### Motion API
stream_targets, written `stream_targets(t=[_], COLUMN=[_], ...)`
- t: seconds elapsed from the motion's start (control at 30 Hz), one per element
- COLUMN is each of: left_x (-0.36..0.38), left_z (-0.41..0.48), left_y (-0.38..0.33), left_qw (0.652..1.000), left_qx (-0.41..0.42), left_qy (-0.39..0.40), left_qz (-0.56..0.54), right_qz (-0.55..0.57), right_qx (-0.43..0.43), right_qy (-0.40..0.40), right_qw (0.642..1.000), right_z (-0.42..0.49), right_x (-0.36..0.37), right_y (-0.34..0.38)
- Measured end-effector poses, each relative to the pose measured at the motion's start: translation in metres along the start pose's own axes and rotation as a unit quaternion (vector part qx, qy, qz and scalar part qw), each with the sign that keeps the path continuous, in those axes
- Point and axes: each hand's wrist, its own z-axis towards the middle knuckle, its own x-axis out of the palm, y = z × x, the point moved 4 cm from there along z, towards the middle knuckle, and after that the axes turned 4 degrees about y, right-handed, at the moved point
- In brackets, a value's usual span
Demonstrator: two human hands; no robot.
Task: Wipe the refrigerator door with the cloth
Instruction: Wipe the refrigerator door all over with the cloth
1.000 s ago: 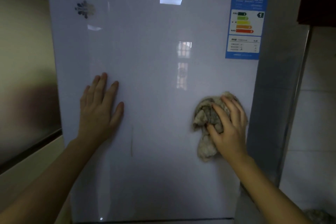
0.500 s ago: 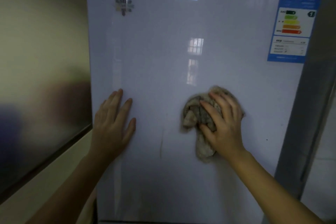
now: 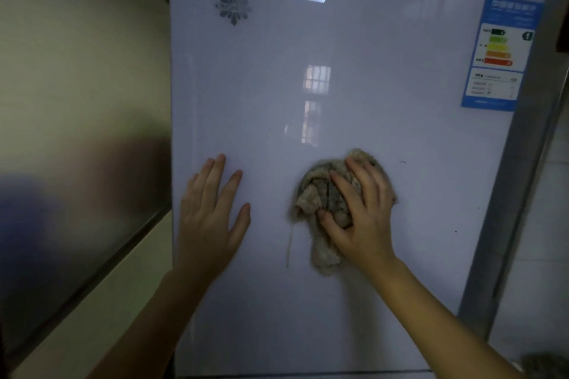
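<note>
A glossy white refrigerator door (image 3: 323, 55) fills most of the view. My right hand (image 3: 363, 212) presses a crumpled beige-grey cloth (image 3: 320, 194) against the door's middle, fingers spread and curled over the bundle, thumb tucked into it. A loose tail of the cloth hangs below the hand. My left hand (image 3: 212, 209) lies flat on the door to the left of the cloth, fingers straight and pointing up. A thin vertical streak (image 3: 289, 246) marks the door between the hands.
A blue energy label (image 3: 498, 52) sticks to the door's upper right, a snowflake logo (image 3: 234, 8) to its upper left. A beige wall (image 3: 77, 86) with a dark strip lies left. The fridge's grey side (image 3: 505, 209) and tiled wall stand right.
My right hand has slid the cloth leftward across the door, toward the middle and closer to my left hand. The view has shifted left. My left hand stays flat on the door.
</note>
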Motion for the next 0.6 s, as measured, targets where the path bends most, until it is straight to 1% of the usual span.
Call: stream_targets(t=[0.2, 0.3, 0.4, 0.53, 0.6], left_x=[0.001, 0.002, 0.002, 0.004, 0.005], left_z=[-0.025, -0.031, -0.032, -0.034, -0.034], left_y=[0.007, 0.006, 0.007, 0.007, 0.007], left_qw=[1.0, 1.0, 1.0, 1.0, 0.999], left_qx=[0.001, 0.003, 0.005, 0.006, 0.005], left_qy=[0.0, 0.001, -0.002, -0.002, -0.002], left_qz=[0.022, 0.026, 0.023, 0.028, 0.035], right_qz=[-0.013, -0.029, -0.032, -0.009, 0.0], right_qx=[-0.039, -0.046, -0.036, 0.037, 0.05], right_qy=[0.054, 0.061, 0.04, -0.019, -0.031], right_qw=[0.998, 0.997, 0.998, 0.999, 0.998], right_z=[-0.048, -0.048, -0.028, 0.015, 0.03], right_x=[0.009, 0.003, -0.004, -0.008, -0.004], right_y=[0.006, 0.003, 0.0, -0.005, 0.003])
